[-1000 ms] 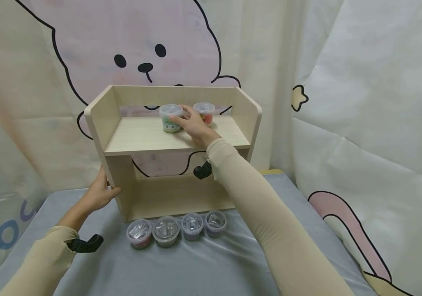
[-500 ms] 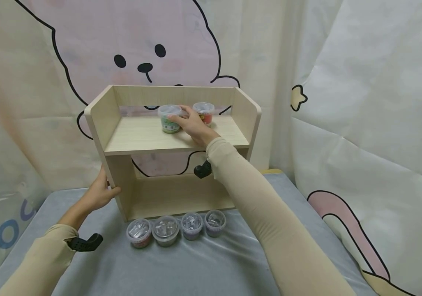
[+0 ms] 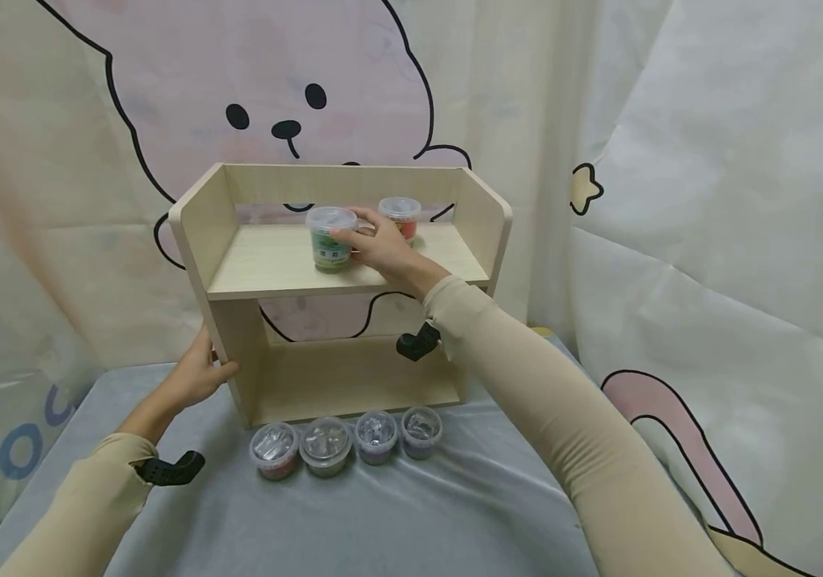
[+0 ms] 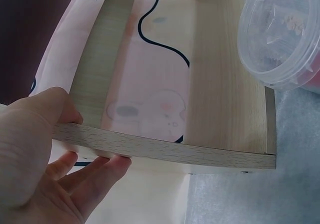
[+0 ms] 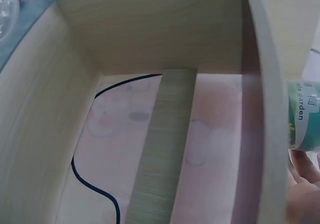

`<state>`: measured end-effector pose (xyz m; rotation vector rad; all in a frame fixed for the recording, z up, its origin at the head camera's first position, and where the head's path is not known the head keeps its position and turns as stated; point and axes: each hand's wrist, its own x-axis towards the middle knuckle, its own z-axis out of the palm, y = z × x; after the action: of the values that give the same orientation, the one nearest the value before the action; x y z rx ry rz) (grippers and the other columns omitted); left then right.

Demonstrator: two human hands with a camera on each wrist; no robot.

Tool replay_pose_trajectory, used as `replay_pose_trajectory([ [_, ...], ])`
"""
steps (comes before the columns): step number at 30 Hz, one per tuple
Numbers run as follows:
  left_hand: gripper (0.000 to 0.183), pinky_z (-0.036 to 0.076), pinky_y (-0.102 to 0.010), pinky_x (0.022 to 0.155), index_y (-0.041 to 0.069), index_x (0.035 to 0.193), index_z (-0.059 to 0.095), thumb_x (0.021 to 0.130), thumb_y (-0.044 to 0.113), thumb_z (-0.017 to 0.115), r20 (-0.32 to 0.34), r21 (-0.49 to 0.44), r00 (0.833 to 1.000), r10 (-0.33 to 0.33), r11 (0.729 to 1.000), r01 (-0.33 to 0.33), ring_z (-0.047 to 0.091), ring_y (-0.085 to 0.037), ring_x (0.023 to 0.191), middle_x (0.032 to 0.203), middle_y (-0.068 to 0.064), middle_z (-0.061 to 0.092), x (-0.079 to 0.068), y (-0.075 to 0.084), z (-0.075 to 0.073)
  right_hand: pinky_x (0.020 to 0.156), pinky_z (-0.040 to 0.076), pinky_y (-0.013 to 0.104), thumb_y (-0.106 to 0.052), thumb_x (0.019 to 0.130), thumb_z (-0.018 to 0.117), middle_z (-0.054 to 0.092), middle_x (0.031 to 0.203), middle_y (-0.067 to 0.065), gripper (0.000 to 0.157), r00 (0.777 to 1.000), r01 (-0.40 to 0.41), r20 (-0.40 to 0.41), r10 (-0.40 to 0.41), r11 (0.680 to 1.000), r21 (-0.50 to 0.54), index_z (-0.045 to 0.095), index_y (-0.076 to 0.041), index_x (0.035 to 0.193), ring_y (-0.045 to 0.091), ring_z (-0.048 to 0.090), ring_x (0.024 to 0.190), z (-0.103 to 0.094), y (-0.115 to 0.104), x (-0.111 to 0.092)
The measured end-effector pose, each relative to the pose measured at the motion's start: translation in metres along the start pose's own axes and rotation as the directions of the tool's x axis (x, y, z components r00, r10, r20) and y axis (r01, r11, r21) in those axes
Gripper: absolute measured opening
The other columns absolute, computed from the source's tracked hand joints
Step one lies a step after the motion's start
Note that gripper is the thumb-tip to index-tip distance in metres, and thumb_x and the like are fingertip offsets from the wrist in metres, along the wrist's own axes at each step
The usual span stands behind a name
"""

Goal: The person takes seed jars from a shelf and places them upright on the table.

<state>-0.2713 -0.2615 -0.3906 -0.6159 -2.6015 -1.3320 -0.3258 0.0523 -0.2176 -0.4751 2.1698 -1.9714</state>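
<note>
My left hand (image 3: 198, 375) grips the edge of the left side panel of a small pale wooden shelf (image 3: 267, 276). In the left wrist view, the thumb of the left hand (image 4: 45, 149) lies on one side of that panel and its fingers on the other. On the upper board, my right hand (image 3: 389, 250) holds a clear-lidded plastic tub with a green label (image 3: 330, 244) between thumb and fingers. The right wrist view catches part of the green-labelled tub (image 5: 306, 116) beyond the board's edge. A red-labelled tub (image 3: 402, 215) stands behind the right hand, partly hidden by it.
Several lidded tubs stand in a row before the shelf on the grey tablecloth (image 3: 353, 521), among them a reddish tub (image 3: 274, 450) at the left end and a purplish tub (image 3: 421, 431) at the right end. A printed curtain (image 3: 526, 120) hangs behind.
The green-labelled tub has come slightly forward, nearer the upper board's front edge, with my right hand. My right forearm has shifted right. The left hand keeps its grip on the panel.
</note>
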Motion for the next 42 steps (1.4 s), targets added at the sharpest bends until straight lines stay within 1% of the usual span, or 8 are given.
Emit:
replay_pose_trajectory([
  [4,0.098,0.031,-0.081,0.103,0.01,0.162,-0.003,0.087,-0.011,0.057,0.008,0.016,0.999,-0.038,0.999,0.038,0.029,-0.06,0.141,0.159,-0.034,0.019,0.001,0.002,0.0,0.117,0.043,0.044,-0.022,0.101,0.061,0.043,0.158,0.014,0.062,0.999,0.018,0.029,-0.017,1.0,-0.026,0.035,-0.017,0.157,0.029,0.049,0.142,-0.01,-0.008,-0.017],
  [9,0.097,0.032,-0.081,0.102,0.005,0.161,0.0,0.085,-0.013,0.058,0.003,0.03,1.0,-0.011,1.0,0.011,0.033,-0.062,0.138,0.156,-0.036,0.024,0.0,0.004,0.002,0.115,0.045,0.046,-0.02,0.102,0.057,0.042,0.158,0.013,0.06,0.996,0.066,0.062,-0.063,0.997,-0.05,0.034,-0.016,0.157,0.029,0.049,0.142,-0.023,-0.011,-0.037],
  [14,0.101,0.033,-0.08,0.102,0.008,0.162,-0.003,0.086,-0.012,0.06,-0.009,0.035,1.0,-0.02,0.999,0.02,0.034,-0.061,0.137,0.156,-0.036,0.025,-0.002,0.003,0.002,0.116,0.043,0.052,-0.014,0.103,0.053,0.042,0.158,0.015,0.058,0.989,0.103,0.108,-0.1,0.994,-0.024,0.034,-0.012,0.157,0.031,0.046,0.144,-0.029,-0.009,-0.054],
  [20,0.101,0.032,-0.081,0.101,0.008,0.162,-0.004,0.085,-0.013,0.059,-0.017,0.026,1.0,-0.017,1.0,0.017,0.034,-0.062,0.137,0.157,-0.036,0.024,-0.002,0.001,0.003,0.116,0.041,0.054,-0.013,0.101,0.053,0.041,0.157,0.014,0.06,0.982,0.125,0.153,-0.115,0.99,-0.061,0.033,-0.013,0.158,0.03,0.043,0.145,-0.037,-0.008,-0.075],
  [27,0.104,0.034,-0.081,0.101,0.01,0.162,-0.004,0.085,-0.014,0.06,-0.023,0.03,1.0,-0.016,0.999,0.017,0.035,-0.062,0.137,0.157,-0.036,0.024,-0.001,0.002,0.003,0.121,0.034,0.056,-0.025,0.1,0.058,0.034,0.162,0.009,0.066,0.971,0.127,0.208,-0.116,0.991,-0.042,0.03,-0.014,0.158,0.029,0.039,0.148,-0.051,-0.003,-0.096],
  [32,0.102,0.034,-0.081,0.1,0.009,0.162,-0.003,0.085,-0.013,0.06,-0.024,0.025,1.0,-0.008,1.0,0.008,0.035,-0.061,0.137,0.156,-0.036,0.024,-0.001,0.003,0.003,0.12,0.036,0.056,-0.037,0.097,0.066,0.042,0.156,0.012,0.075,0.973,0.116,0.21,-0.099,0.991,-0.069,0.029,-0.016,0.159,0.031,0.044,0.143,-0.062,0.005,-0.111],
  [37,0.099,0.034,-0.081,0.1,0.005,0.161,0.0,0.084,-0.015,0.06,-0.03,0.031,1.0,-0.006,0.999,0.007,0.036,-0.061,0.135,0.154,-0.037,0.026,-0.003,0.002,0.003,0.119,0.037,0.054,-0.022,0.101,0.056,0.046,0.153,0.014,0.061,0.982,0.077,0.178,-0.055,0.99,-0.117,0.033,-0.018,0.157,0.028,0.048,0.138,-0.074,0.013,-0.125],
  [42,0.1,0.035,-0.081,0.099,0.005,0.161,-0.001,0.083,-0.016,0.059,-0.026,0.029,1.0,0.002,1.0,-0.001,0.037,-0.061,0.135,0.154,-0.037,0.027,-0.002,0.002,0.003,0.115,0.044,0.046,-0.015,0.102,0.053,0.048,0.151,0.013,0.059,0.987,0.075,0.153,-0.055,0.988,-0.133,0.033,-0.017,0.157,0.019,0.052,0.132,-0.086,0.022,-0.134],
])
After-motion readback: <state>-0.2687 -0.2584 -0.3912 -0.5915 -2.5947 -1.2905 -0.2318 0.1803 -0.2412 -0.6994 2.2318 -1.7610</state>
